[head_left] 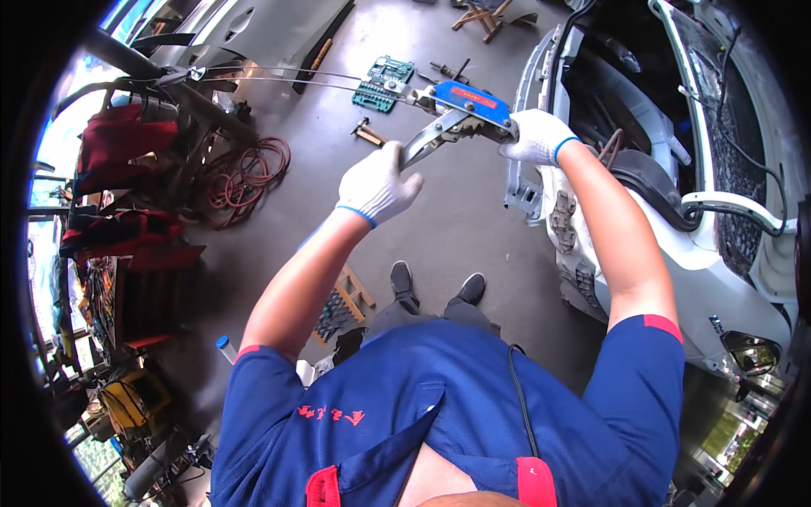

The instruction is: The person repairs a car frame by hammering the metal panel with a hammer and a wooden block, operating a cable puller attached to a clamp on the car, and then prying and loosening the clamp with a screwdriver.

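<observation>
A blue cable puller (471, 103) hangs level in front of me, its steel cable (279, 78) running left to a dark post. My left hand (380, 184), in a white glove, is closed round the lower end of the puller's metal lever (429, 139), with the thumb apart. At the puller's right end my right hand (537, 137), also gloved in white, is wrapped at its body beside the car's open front. What fastens the puller on that side is hidden by the hand.
The white car body (714, 283) with exposed front parts stands close on the right. On the floor lie a green socket set (382, 83), a hammer (368, 133) and a coiled red hose (245, 182). Tool racks line the left.
</observation>
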A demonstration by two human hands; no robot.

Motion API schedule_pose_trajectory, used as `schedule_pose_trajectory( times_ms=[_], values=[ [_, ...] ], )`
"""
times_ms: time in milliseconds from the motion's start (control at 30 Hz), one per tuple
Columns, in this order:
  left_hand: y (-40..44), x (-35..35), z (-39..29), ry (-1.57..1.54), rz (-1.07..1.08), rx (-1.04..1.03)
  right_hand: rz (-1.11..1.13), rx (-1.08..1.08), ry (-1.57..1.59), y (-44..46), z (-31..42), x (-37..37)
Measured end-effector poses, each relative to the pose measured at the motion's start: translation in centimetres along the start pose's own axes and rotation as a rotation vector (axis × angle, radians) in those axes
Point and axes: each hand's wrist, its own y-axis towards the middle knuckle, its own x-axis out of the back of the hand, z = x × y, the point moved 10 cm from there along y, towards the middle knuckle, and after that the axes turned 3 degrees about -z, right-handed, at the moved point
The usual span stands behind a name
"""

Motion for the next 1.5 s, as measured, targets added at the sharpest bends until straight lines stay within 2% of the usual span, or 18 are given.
schedule_pose_trajectory(
  times_ms=[100,200,333,500,600,700,1133,1300,1400,1433,1500],
  values=[
    [3.3,-0.6,-2.4,0.042,-0.121,0.064,0.003,-0.018,-0.026,0.2,-0.3,-0.1],
    [4.1,-0.7,-2.4,0.119,-0.191,0.026,-0.017,0.003,-0.011,0.3,-0.5,-0.3],
    [5.1,-0.7,-2.2,0.140,-0.106,0.030,0.012,-0.018,-0.018,0.1,-0.7,-0.6],
    [5.0,-0.9,-2.5,0.142,-0.100,-0.007,0.035,-0.052,-0.046,-0.3,-0.5,0.0],
    [4.8,-1.0,-2.4,0.121,-0.112,-0.008,0.033,-0.044,-0.032,-0.4,-0.3,0.1],
    [3.3,-1.2,-3.4,0.038,-0.219,0.013,0.031,-0.032,-0.045,-0.6,-0.3,0.1],
    [-0.6,-4.6,-7.2,0.017,-0.351,0.425,0.047,0.058,-0.061,0.0,-0.5,-0.4],
    [-1.6,-6.5,-9.4,-0.240,-0.324,0.551,0.026,0.098,-0.073,0.0,-0.2,-0.1],
    [-3.2,-7.7,-7.8,-0.432,-0.113,0.533,-0.004,0.109,-0.044,0.5,-0.8,-0.8],
    [-6.0,-8.6,-9.3,-0.807,0.079,0.524,-0.012,0.106,-0.045,0.4,-1.0,-0.4],
    [-12.8,-10.5,-9.7,-1.104,0.282,0.628,-0.016,0.098,-0.048,-0.4,-0.6,0.0]
  ],
)
